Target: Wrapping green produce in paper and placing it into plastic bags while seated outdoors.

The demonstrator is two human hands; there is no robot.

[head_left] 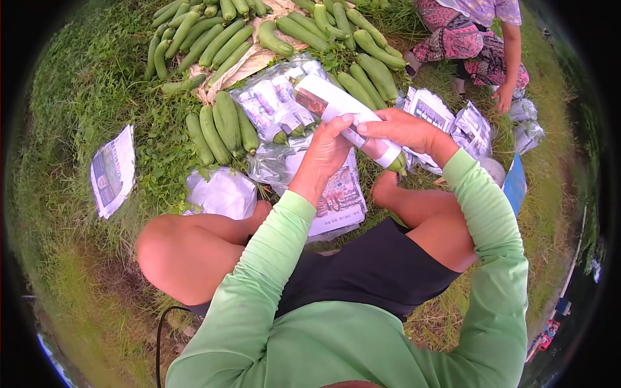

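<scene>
A luffa gourd rolled in white printed newspaper [323, 96] is held slantwise in front of me, its green end [400, 164] sticking out at the lower right. My left hand [330, 150] closes on the roll from below and the left. Across its right side lies my right hand [402, 130], thumb pressed on the paper near the left thumb. Beneath my hands is a stack of newspaper sheets [339, 197] on clear plastic. Just beyond, a clear plastic bag [266, 98] holds several paper-wrapped gourds with green ends showing.
Several bare luffa gourds [226, 121] lie left of the bag; a large heap [226, 45] covers the far side. A white plastic bundle [223, 194] sits by my left leg, newspaper [115, 169] farther left. At right are more newspapers [427, 111], bagged bundles [473, 129] and another person's hand [504, 97].
</scene>
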